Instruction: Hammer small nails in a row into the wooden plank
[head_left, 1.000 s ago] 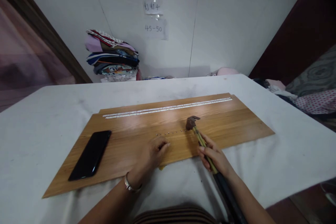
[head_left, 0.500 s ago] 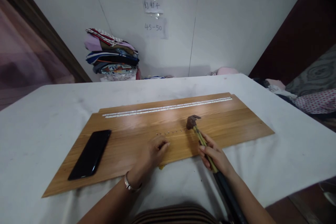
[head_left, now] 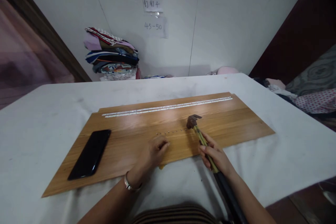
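Observation:
My right hand (head_left: pixel 214 152) is wrapped round the handle of a claw hammer (head_left: pixel 193 121), its rusty head low over the wooden board (head_left: pixel 126 157). A row of small nails (head_left: pixel 168 132) stands in the board, and the hammer head is at the right end of that row, hiding what lies beneath it. On the board just in front of the nails rests my left hand (head_left: pixel 154 148), with its fingers curled in. Whether anything is inside those fingers is hidden. A bracelet (head_left: pixel 128 182) circles the left wrist.
A black phone (head_left: pixel 90 154) lies on the board's left part. Two white measuring strips (head_left: pixel 168 107) run along its far side. The board sits on a white-covered table (head_left: pixel 283 161). Folded clothes (head_left: pixel 112 56) are stacked behind, near a wall with paper notes (head_left: pixel 153 26).
Almost nothing differs. Both hands and the hammer keep nearly the same place; the hammer head shows only a very slight shift.

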A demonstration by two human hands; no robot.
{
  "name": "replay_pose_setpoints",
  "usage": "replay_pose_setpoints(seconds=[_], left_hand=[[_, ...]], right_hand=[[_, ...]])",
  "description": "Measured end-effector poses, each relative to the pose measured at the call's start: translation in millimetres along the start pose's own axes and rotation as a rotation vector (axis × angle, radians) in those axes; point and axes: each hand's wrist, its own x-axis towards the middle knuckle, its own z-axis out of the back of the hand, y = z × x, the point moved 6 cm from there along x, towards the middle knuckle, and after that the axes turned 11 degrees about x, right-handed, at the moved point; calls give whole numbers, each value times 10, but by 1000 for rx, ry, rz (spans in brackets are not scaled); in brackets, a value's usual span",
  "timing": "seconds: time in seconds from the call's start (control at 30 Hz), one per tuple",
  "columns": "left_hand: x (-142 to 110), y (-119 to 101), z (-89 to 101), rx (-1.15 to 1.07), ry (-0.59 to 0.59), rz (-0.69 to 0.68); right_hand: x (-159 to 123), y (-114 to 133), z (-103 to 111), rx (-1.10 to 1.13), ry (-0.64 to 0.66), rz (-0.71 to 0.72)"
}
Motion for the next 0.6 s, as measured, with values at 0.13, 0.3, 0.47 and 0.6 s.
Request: replay_pose_setpoints(seconds=[0.13, 0.3, 0.47, 0.6], left_hand=[[-8, 32, -39, 5, -3, -16], [-2, 49, -69, 13, -13, -42], [7, -3, -32, 5, 4, -52], [13, -6, -30, -2, 3, -54]], right_hand=[[-10, 3, 12, 6, -17, -3], [0, -13, 7, -14, -14, -11], [0, -8, 7, 24, -4, 4], [-6, -2, 13, 25, -14, 8]])
